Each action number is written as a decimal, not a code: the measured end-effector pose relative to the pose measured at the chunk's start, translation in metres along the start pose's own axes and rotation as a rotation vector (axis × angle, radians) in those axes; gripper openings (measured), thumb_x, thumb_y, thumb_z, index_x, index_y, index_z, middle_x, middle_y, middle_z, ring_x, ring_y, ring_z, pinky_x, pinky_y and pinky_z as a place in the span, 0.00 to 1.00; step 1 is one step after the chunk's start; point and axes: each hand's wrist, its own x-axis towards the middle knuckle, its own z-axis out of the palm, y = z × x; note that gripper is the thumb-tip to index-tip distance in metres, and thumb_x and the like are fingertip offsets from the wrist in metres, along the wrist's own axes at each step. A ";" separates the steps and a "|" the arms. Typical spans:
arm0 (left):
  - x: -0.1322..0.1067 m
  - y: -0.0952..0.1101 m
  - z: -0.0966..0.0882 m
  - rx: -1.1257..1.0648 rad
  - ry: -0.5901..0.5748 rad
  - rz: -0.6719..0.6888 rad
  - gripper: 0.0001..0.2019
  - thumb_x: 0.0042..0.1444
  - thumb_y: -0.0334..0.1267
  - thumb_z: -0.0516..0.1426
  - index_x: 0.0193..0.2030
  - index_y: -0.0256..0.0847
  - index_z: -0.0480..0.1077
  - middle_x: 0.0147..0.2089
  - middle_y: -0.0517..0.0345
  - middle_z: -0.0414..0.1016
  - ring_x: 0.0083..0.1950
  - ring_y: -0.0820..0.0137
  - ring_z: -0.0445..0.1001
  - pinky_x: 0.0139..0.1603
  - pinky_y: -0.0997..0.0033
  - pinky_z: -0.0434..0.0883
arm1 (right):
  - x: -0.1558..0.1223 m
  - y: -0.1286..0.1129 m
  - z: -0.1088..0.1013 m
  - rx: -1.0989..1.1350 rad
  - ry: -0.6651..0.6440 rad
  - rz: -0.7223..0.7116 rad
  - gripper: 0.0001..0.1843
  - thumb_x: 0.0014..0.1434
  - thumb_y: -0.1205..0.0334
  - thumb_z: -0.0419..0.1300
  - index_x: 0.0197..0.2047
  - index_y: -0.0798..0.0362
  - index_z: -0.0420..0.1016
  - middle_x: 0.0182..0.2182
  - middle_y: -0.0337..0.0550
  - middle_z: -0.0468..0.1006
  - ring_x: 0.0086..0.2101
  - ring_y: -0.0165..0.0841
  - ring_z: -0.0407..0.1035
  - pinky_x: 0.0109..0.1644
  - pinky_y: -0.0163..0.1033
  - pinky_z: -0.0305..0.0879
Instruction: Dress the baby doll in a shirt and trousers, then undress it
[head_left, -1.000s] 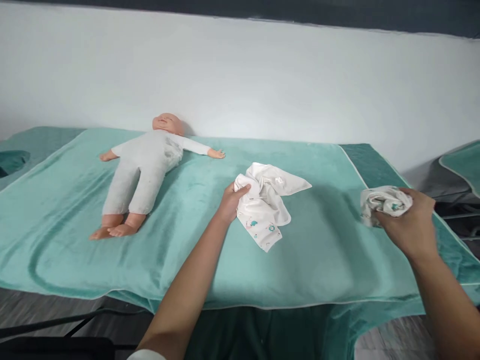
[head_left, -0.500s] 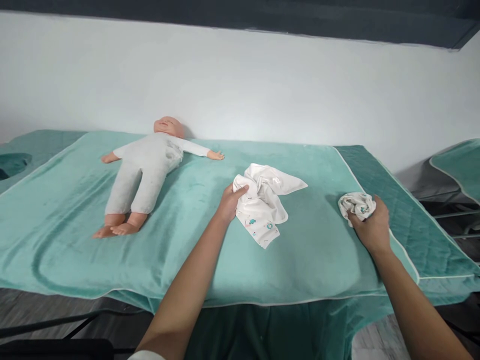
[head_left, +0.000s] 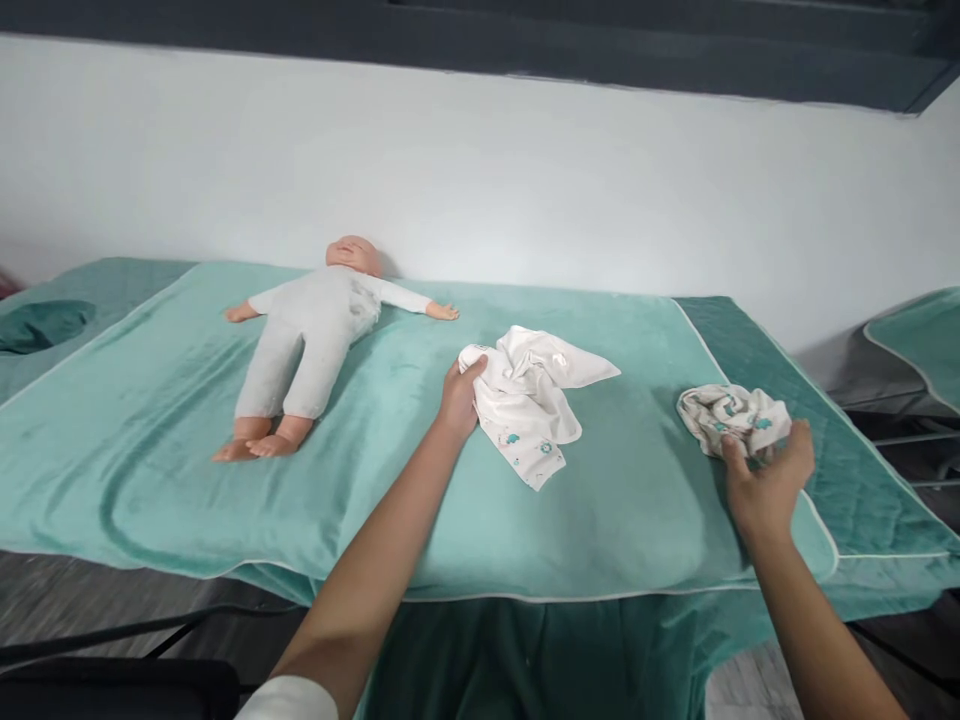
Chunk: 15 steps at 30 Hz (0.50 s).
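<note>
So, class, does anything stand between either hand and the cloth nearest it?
Nothing visible does. The left hand has its grip on the left edge of the white cloth. The right hand is at the near-right side of the bundled patterned cloth; how firmly it holds, I can't tell.

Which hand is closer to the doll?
The left. The left hand is right of the doll in view, holding a white cloth; the right hand is much farther right, at a bundled cloth.

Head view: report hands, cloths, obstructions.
Left hand gripping white printed cloth. Right hand, grip open, at bunched printed cloth. Baby doll off left, blocking neither.
</note>
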 end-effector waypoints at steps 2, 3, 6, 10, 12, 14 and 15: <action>0.000 0.007 -0.001 0.034 0.007 0.004 0.23 0.42 0.46 0.72 0.43 0.36 0.76 0.40 0.51 0.82 0.42 0.62 0.80 0.47 0.64 0.75 | -0.001 -0.014 -0.004 0.006 0.068 -0.044 0.45 0.62 0.45 0.60 0.74 0.51 0.47 0.70 0.67 0.54 0.70 0.59 0.48 0.70 0.65 0.50; -0.002 0.013 0.000 0.066 0.000 0.015 0.24 0.42 0.46 0.72 0.45 0.37 0.76 0.41 0.51 0.83 0.43 0.61 0.80 0.47 0.65 0.75 | -0.001 -0.025 -0.006 0.032 0.095 -0.088 0.44 0.61 0.46 0.62 0.73 0.50 0.50 0.70 0.66 0.55 0.70 0.58 0.49 0.70 0.65 0.51; -0.013 0.044 0.009 0.230 -0.101 0.058 0.24 0.45 0.47 0.71 0.47 0.38 0.78 0.44 0.52 0.83 0.45 0.61 0.80 0.48 0.66 0.74 | 0.005 -0.072 -0.011 0.204 0.080 -0.256 0.38 0.61 0.49 0.63 0.69 0.51 0.57 0.69 0.64 0.58 0.68 0.57 0.53 0.68 0.68 0.53; -0.042 0.102 0.038 0.635 -0.478 0.112 0.16 0.49 0.46 0.69 0.42 0.39 0.82 0.45 0.52 0.84 0.48 0.56 0.79 0.51 0.64 0.73 | 0.030 -0.161 -0.026 0.492 -0.222 -0.404 0.33 0.65 0.50 0.60 0.69 0.47 0.57 0.67 0.56 0.62 0.67 0.46 0.57 0.68 0.60 0.58; -0.055 0.128 0.055 0.763 -0.609 0.175 0.12 0.48 0.43 0.70 0.38 0.40 0.83 0.42 0.53 0.84 0.47 0.56 0.80 0.51 0.63 0.73 | 0.051 -0.207 -0.035 0.636 -0.389 -0.450 0.31 0.66 0.49 0.58 0.69 0.44 0.58 0.67 0.51 0.63 0.66 0.43 0.58 0.68 0.55 0.60; -0.065 0.147 0.069 0.825 -0.652 0.248 0.09 0.49 0.41 0.69 0.37 0.41 0.83 0.39 0.55 0.84 0.46 0.57 0.80 0.52 0.62 0.73 | 0.074 -0.246 -0.042 0.737 -0.581 -0.501 0.28 0.65 0.47 0.59 0.65 0.44 0.65 0.62 0.49 0.70 0.63 0.43 0.62 0.66 0.52 0.61; -0.069 0.154 0.074 0.849 -0.657 0.290 0.08 0.50 0.40 0.68 0.37 0.42 0.83 0.39 0.56 0.83 0.45 0.58 0.80 0.51 0.62 0.73 | 0.084 -0.261 -0.044 0.794 -0.682 -0.521 0.25 0.64 0.47 0.59 0.61 0.45 0.69 0.57 0.48 0.74 0.59 0.43 0.66 0.62 0.50 0.64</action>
